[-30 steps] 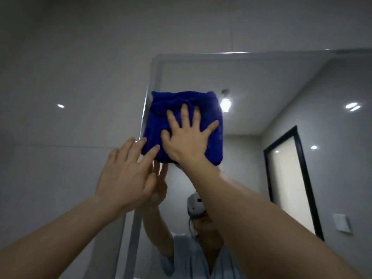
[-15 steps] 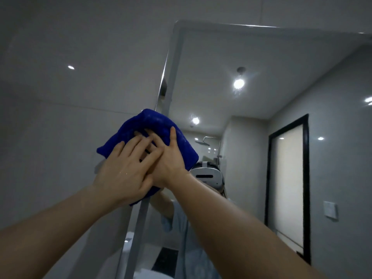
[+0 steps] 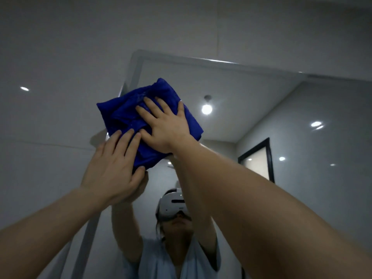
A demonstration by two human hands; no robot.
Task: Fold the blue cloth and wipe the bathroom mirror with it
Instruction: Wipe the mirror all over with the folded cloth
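Up at the mirror's (image 3: 251,91) top left corner, the folded blue cloth (image 3: 122,115) lies flat against the glass, and its left part overlaps the mirror's left edge. The right hand (image 3: 167,127) presses on the cloth's middle with its palm down and fingers straight and spread, gripping nothing. The left hand (image 3: 112,170) rests its straight fingers on the cloth's lower left part, with the thumb at the bottom corner; it is also flat rather than curled round the fabric. The glass reflects both raised arms, a white headset (image 3: 174,204), a lit ceiling lamp (image 3: 206,109) and a dark-framed door (image 3: 268,158).
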